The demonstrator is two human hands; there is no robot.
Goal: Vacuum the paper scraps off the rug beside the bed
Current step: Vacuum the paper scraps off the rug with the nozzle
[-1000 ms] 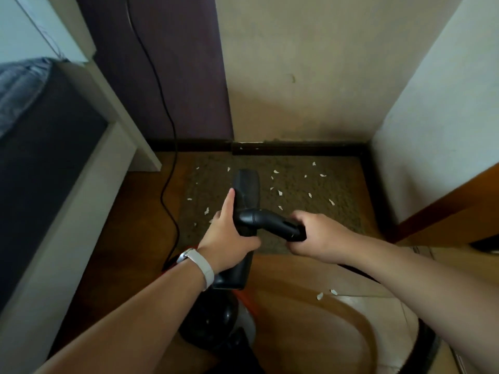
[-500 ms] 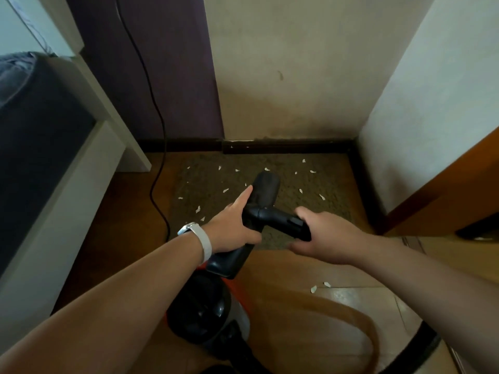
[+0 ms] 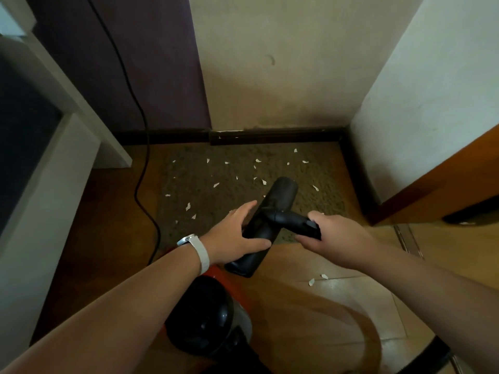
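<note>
A: Hands?
B: Left hand [image 3: 235, 236] holds the black nozzle [image 3: 280, 195], thumb across its near face and index finger stretched along its left edge. That grip is clamped on the nozzle. Pale watch [image 3: 195, 245] on that wrist.
A: Right?
B: Right hand [image 3: 337, 238] is a fist round the black tube [image 3: 291, 220] that joins the nozzle at its middle. Grip clamped on the tube.
A: Where's the nozzle?
B: Slanted. Far end points up-right over the rug [image 3: 216, 203], near end is over the wood floor [image 3: 108, 225]. Can't tell whether it touches the rug.
A: Scraps?
B: White scraps [image 3: 216, 184] scattered over the rug, mostly the far half and left side, a few just left of the left hand. 2 more lie off the rug, on the floor below the right forearm.
A: Rug itself?
B: Brownish, shaggy, far edge against the dark baseboard [image 3: 270, 136]. Bed [image 3: 54, 171] on the left, white wall [image 3: 432, 90] on the right.
A: Rest?
B: Black cord [image 3: 140, 147] runs down the purple wall [image 3: 151, 63] and along the floor just left of the rug. Canister [image 3: 205, 319], black with orange, sits under the left forearm. Dark hose [image 3: 429, 354] at bottom right. Wooden door [image 3: 445, 179] at far right.
</note>
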